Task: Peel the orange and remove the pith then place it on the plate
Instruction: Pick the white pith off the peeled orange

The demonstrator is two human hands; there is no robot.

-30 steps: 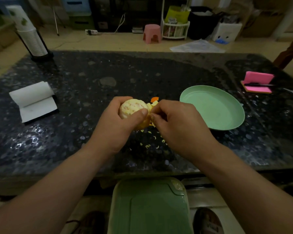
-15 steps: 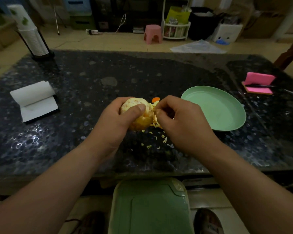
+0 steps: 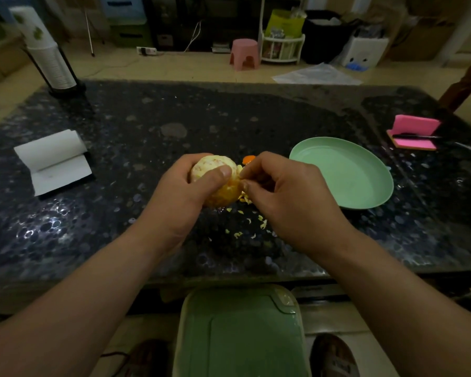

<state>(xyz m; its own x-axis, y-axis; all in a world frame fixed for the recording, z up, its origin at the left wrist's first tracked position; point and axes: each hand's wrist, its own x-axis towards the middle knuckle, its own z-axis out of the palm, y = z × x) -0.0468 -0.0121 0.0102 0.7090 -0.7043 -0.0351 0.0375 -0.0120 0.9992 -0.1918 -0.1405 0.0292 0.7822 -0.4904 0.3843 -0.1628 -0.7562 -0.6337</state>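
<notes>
My left hand (image 3: 180,197) grips a peeled orange (image 3: 215,172) above the dark speckled table (image 3: 147,131), thumb across its front. White pith covers its top; the lower part shows orange flesh. My right hand (image 3: 288,197) touches the fruit's right side, thumb and forefinger pinched on a bit of pith at its edge. Small yellow pith scraps (image 3: 248,224) lie on the table below the hands. A piece of orange peel (image 3: 248,159) shows just behind my right fingers. The pale green plate (image 3: 359,180) sits empty to the right of my right hand.
A white paper roll (image 3: 52,159) lies at the left. A stack of paper cups in a holder (image 3: 46,53) stands at the far left corner. A pink holder with a pen (image 3: 415,133) sits at the right. A green bin lid (image 3: 239,333) is below the near table edge.
My left thumb has shifted across the orange and the fruit has turned a little. My right fingers stay pinching at its right side. More pith scraps lie below.
</notes>
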